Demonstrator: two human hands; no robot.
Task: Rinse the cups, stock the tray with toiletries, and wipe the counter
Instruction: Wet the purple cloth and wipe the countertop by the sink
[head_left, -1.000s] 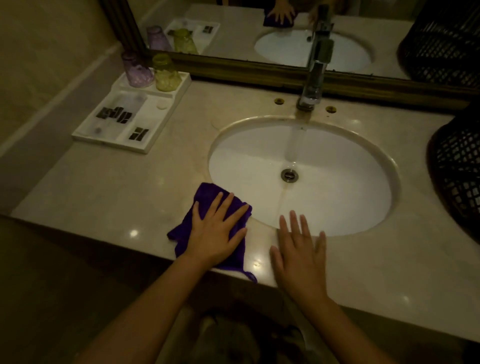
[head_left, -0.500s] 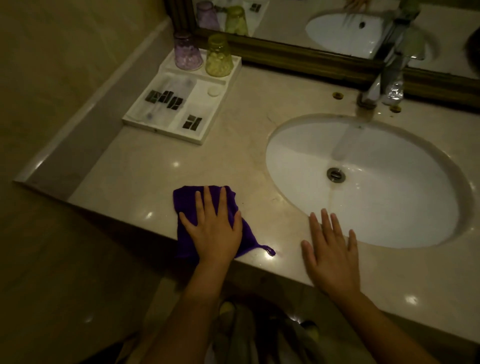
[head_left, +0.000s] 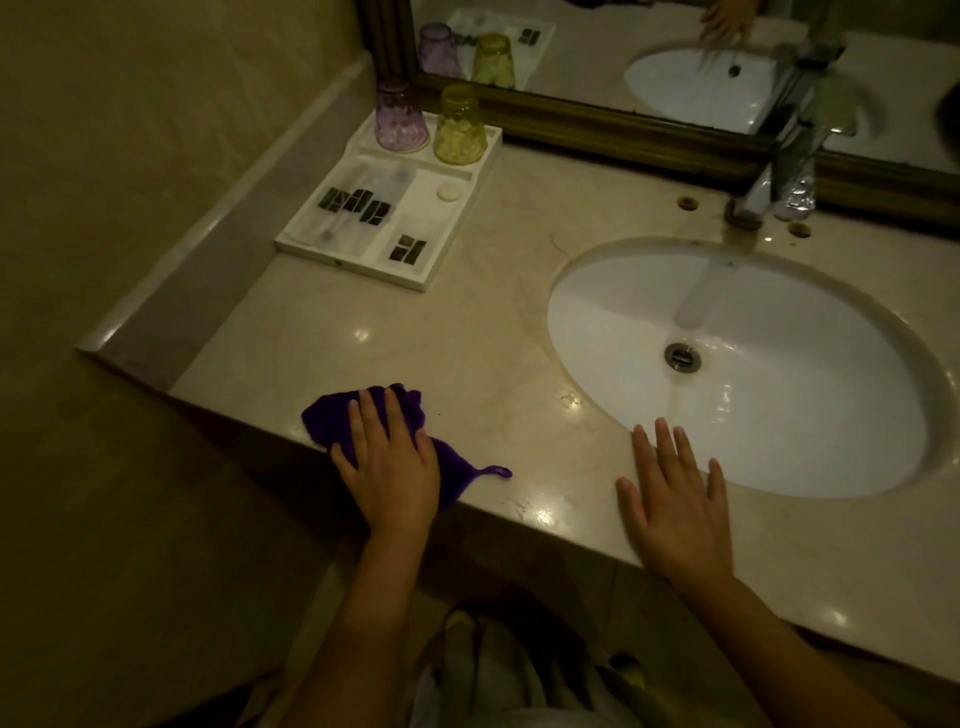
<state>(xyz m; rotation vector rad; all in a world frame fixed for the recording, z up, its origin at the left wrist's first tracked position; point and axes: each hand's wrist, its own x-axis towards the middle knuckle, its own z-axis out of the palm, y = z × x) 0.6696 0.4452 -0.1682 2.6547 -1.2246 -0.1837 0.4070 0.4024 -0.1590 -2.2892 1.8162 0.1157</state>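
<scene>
Head view: the left hand (head_left: 389, 475) pressed flat, fingers straight, on the purple cloth (head_left: 332, 421) at the bench (head_left: 467, 332) front edge. The right hand (head_left: 675, 499) lay flat, holding nothing, beside the sink (head_left: 779, 415). Tray (head_left: 358, 260) with two inverted cups (head_left: 400, 117) stood far left.

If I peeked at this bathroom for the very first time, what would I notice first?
Probably the bright purple cloth at the front edge of the beige marble counter, with the left hand pressing flat on it. Next, the big white oval sink on the right, with the right hand resting flat beside its rim. At the back left, a purple cup and a yellow cup stand upside down on a white tray.
</scene>
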